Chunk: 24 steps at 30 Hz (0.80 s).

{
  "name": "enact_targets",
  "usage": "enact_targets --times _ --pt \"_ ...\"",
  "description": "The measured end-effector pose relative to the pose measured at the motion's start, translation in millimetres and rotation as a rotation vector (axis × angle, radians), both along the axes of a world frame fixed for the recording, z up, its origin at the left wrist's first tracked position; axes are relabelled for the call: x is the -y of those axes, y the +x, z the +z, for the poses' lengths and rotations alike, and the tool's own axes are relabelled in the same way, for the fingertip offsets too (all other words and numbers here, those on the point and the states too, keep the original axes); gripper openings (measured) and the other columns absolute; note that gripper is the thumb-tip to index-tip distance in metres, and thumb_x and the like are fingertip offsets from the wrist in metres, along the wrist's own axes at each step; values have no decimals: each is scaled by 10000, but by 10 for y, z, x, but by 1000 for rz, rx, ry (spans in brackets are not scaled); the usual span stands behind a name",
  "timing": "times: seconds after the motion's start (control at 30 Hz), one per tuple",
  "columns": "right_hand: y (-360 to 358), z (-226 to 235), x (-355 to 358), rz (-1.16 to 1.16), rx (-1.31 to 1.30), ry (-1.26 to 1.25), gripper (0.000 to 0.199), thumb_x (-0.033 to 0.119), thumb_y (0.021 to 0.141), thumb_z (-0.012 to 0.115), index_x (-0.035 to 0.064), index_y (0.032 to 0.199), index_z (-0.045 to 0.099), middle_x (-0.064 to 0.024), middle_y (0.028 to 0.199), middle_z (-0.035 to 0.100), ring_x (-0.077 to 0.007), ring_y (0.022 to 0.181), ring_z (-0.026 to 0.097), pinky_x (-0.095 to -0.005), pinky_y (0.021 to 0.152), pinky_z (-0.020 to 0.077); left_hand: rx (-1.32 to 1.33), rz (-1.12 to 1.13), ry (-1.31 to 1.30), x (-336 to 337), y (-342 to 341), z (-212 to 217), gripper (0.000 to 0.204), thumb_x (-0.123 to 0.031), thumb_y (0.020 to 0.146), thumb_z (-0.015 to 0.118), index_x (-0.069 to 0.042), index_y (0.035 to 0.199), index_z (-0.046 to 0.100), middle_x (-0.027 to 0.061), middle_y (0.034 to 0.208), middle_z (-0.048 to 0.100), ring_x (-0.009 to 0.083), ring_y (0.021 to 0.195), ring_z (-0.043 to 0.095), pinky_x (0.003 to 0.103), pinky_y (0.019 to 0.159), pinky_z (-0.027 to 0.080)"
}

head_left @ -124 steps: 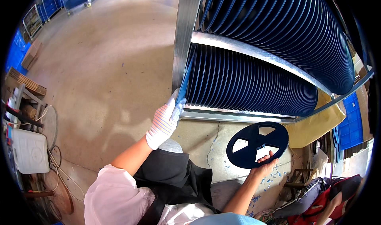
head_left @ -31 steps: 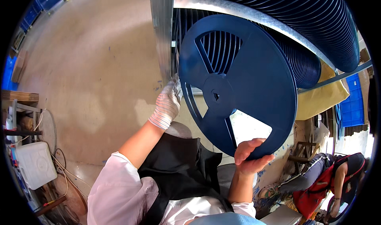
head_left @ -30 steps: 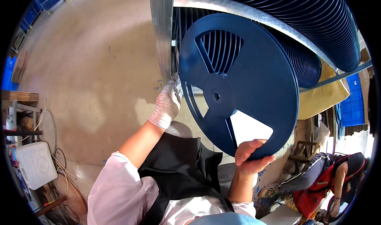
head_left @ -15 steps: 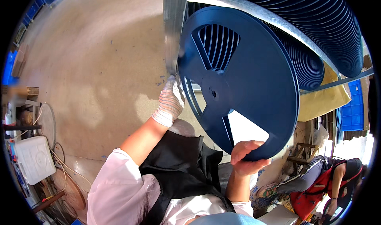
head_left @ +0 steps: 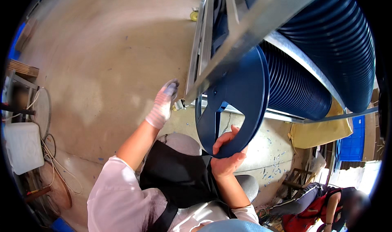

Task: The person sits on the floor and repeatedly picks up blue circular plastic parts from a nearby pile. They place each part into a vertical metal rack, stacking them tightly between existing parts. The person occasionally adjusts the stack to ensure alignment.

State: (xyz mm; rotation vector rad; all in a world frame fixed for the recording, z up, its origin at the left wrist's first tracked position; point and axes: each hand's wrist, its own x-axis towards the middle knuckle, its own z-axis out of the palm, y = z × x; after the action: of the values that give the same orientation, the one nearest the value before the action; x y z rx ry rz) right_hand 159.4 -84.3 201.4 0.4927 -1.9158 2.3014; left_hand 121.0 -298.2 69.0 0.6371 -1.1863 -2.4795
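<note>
Metal post (head_left: pixel 253 29) crosses before blue reel (head_left: pixel 247 91), clamped in right hand (head_left: pixel 227 160); left hand (head_left: pixel 163 103), closure unclear.

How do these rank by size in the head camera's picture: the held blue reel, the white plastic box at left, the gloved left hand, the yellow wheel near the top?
Largest to smallest, as they look:
1. blue reel
2. white plastic box
3. gloved left hand
4. yellow wheel

From my end I see a metal rack (head_left: pixel 263 21) holding two long rows of dark blue reels (head_left: pixel 296 82). The rack stands on the floor (head_left: pixel 102 68) on yellow-wheeled casters (head_left: pixel 194 16); on the rack's near side, small blue scraps (head_left: pixel 270 176) lie scattered over the floor.
</note>
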Motion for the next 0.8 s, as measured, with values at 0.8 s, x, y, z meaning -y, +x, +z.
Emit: enact_targets --times 0.8 --pt "-617 41 774 -195 -57 60 499 417 1049 329 -30 1187 501 -146 885 630 -224 739 620 -339 700 520 -242 -342 -285 -32 -1457 -246 634 -383 990 467 -109 1530 278 165 1526 359 279 1414 336 320 1154 246"
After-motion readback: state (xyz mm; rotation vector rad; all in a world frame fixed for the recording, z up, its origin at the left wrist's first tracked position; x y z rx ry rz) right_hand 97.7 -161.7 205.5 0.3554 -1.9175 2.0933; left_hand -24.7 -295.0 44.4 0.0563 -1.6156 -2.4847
